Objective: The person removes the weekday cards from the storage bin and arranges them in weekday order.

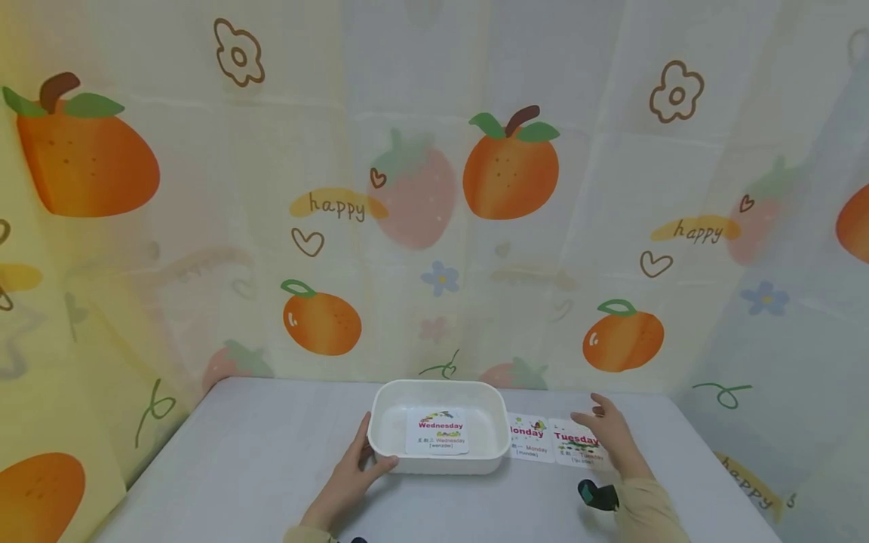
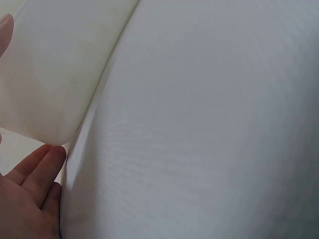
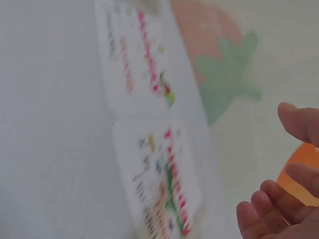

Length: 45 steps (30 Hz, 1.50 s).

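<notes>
A white plastic box (image 1: 440,465) stands on the table, with a "Wednesday" card (image 1: 437,432) lying inside it. My left hand (image 1: 349,469) holds the box by its front left corner, the thumb on the front side and the fingers along the left wall. In the left wrist view its fingers (image 2: 45,172) reach to the box's corner. To the right of the box lie a "Monday" card (image 1: 532,437) and a "Tuesday" card (image 1: 577,443), side by side. Above the Tuesday card my right hand (image 1: 611,434) is raised with parted fingers, holding nothing.
The table (image 1: 271,422) has a white cover. Behind it hangs a curtain (image 1: 421,317) printed with oranges, strawberries and flowers. A small black and green object (image 1: 597,495) shows by my right wrist.
</notes>
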Available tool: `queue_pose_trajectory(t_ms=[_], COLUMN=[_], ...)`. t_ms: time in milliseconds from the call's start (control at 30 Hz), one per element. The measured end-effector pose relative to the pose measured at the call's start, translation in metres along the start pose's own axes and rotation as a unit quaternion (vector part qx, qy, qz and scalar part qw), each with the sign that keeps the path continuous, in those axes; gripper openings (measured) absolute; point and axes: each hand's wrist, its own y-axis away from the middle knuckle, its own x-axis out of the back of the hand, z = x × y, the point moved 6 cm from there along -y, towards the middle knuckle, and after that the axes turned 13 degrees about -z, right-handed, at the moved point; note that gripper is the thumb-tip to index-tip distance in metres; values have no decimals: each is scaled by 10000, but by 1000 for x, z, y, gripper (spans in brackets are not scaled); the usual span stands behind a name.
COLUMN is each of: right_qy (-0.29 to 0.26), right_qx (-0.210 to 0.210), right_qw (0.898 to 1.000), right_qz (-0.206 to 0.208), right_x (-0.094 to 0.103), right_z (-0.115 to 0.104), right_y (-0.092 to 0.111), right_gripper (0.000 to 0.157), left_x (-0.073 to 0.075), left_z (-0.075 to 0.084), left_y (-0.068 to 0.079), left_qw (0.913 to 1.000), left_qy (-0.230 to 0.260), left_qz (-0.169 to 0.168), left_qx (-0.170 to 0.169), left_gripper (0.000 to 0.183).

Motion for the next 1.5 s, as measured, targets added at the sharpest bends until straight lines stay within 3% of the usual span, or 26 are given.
queue_pose_trajectory(t_ms=[167,333,767,967,1100,1400,1500], right_qy=[-331,-565,-820,-872,-682,-29,-66], right_qx=[530,720,1525,1515,1358,952,760], right_qw=[9979,9940,9764,9720,9744,9827,9835], right_qz=[-194,-601,-1294,-1569,-1657,-1591,-1639], right_x=[-13,-33,-119,-149,-164,-179,-182], right_z=[-31,-60,-111,-114,-109,-93,-88], right_y=[7,15,5,-3,-11,-29,-29], right_gripper=[77,72,68,70,70,74,77], left_x=[-1,0,2,2,2,2,1], left_z=[-2,-3,3,3,3,1,0], left_y=[-1,0,-2,-2,-2,-3,-1], left_qw=[10000,9999,9998,9996,9997,9998,9998], left_qy=[-52,-75,-1,27,6,9,5], left_qz=[25,45,-55,-97,-70,-83,-81], left_qx=[69,89,-194,-254,-254,-175,-181], left_gripper=[98,98,96,97,97,98,97])
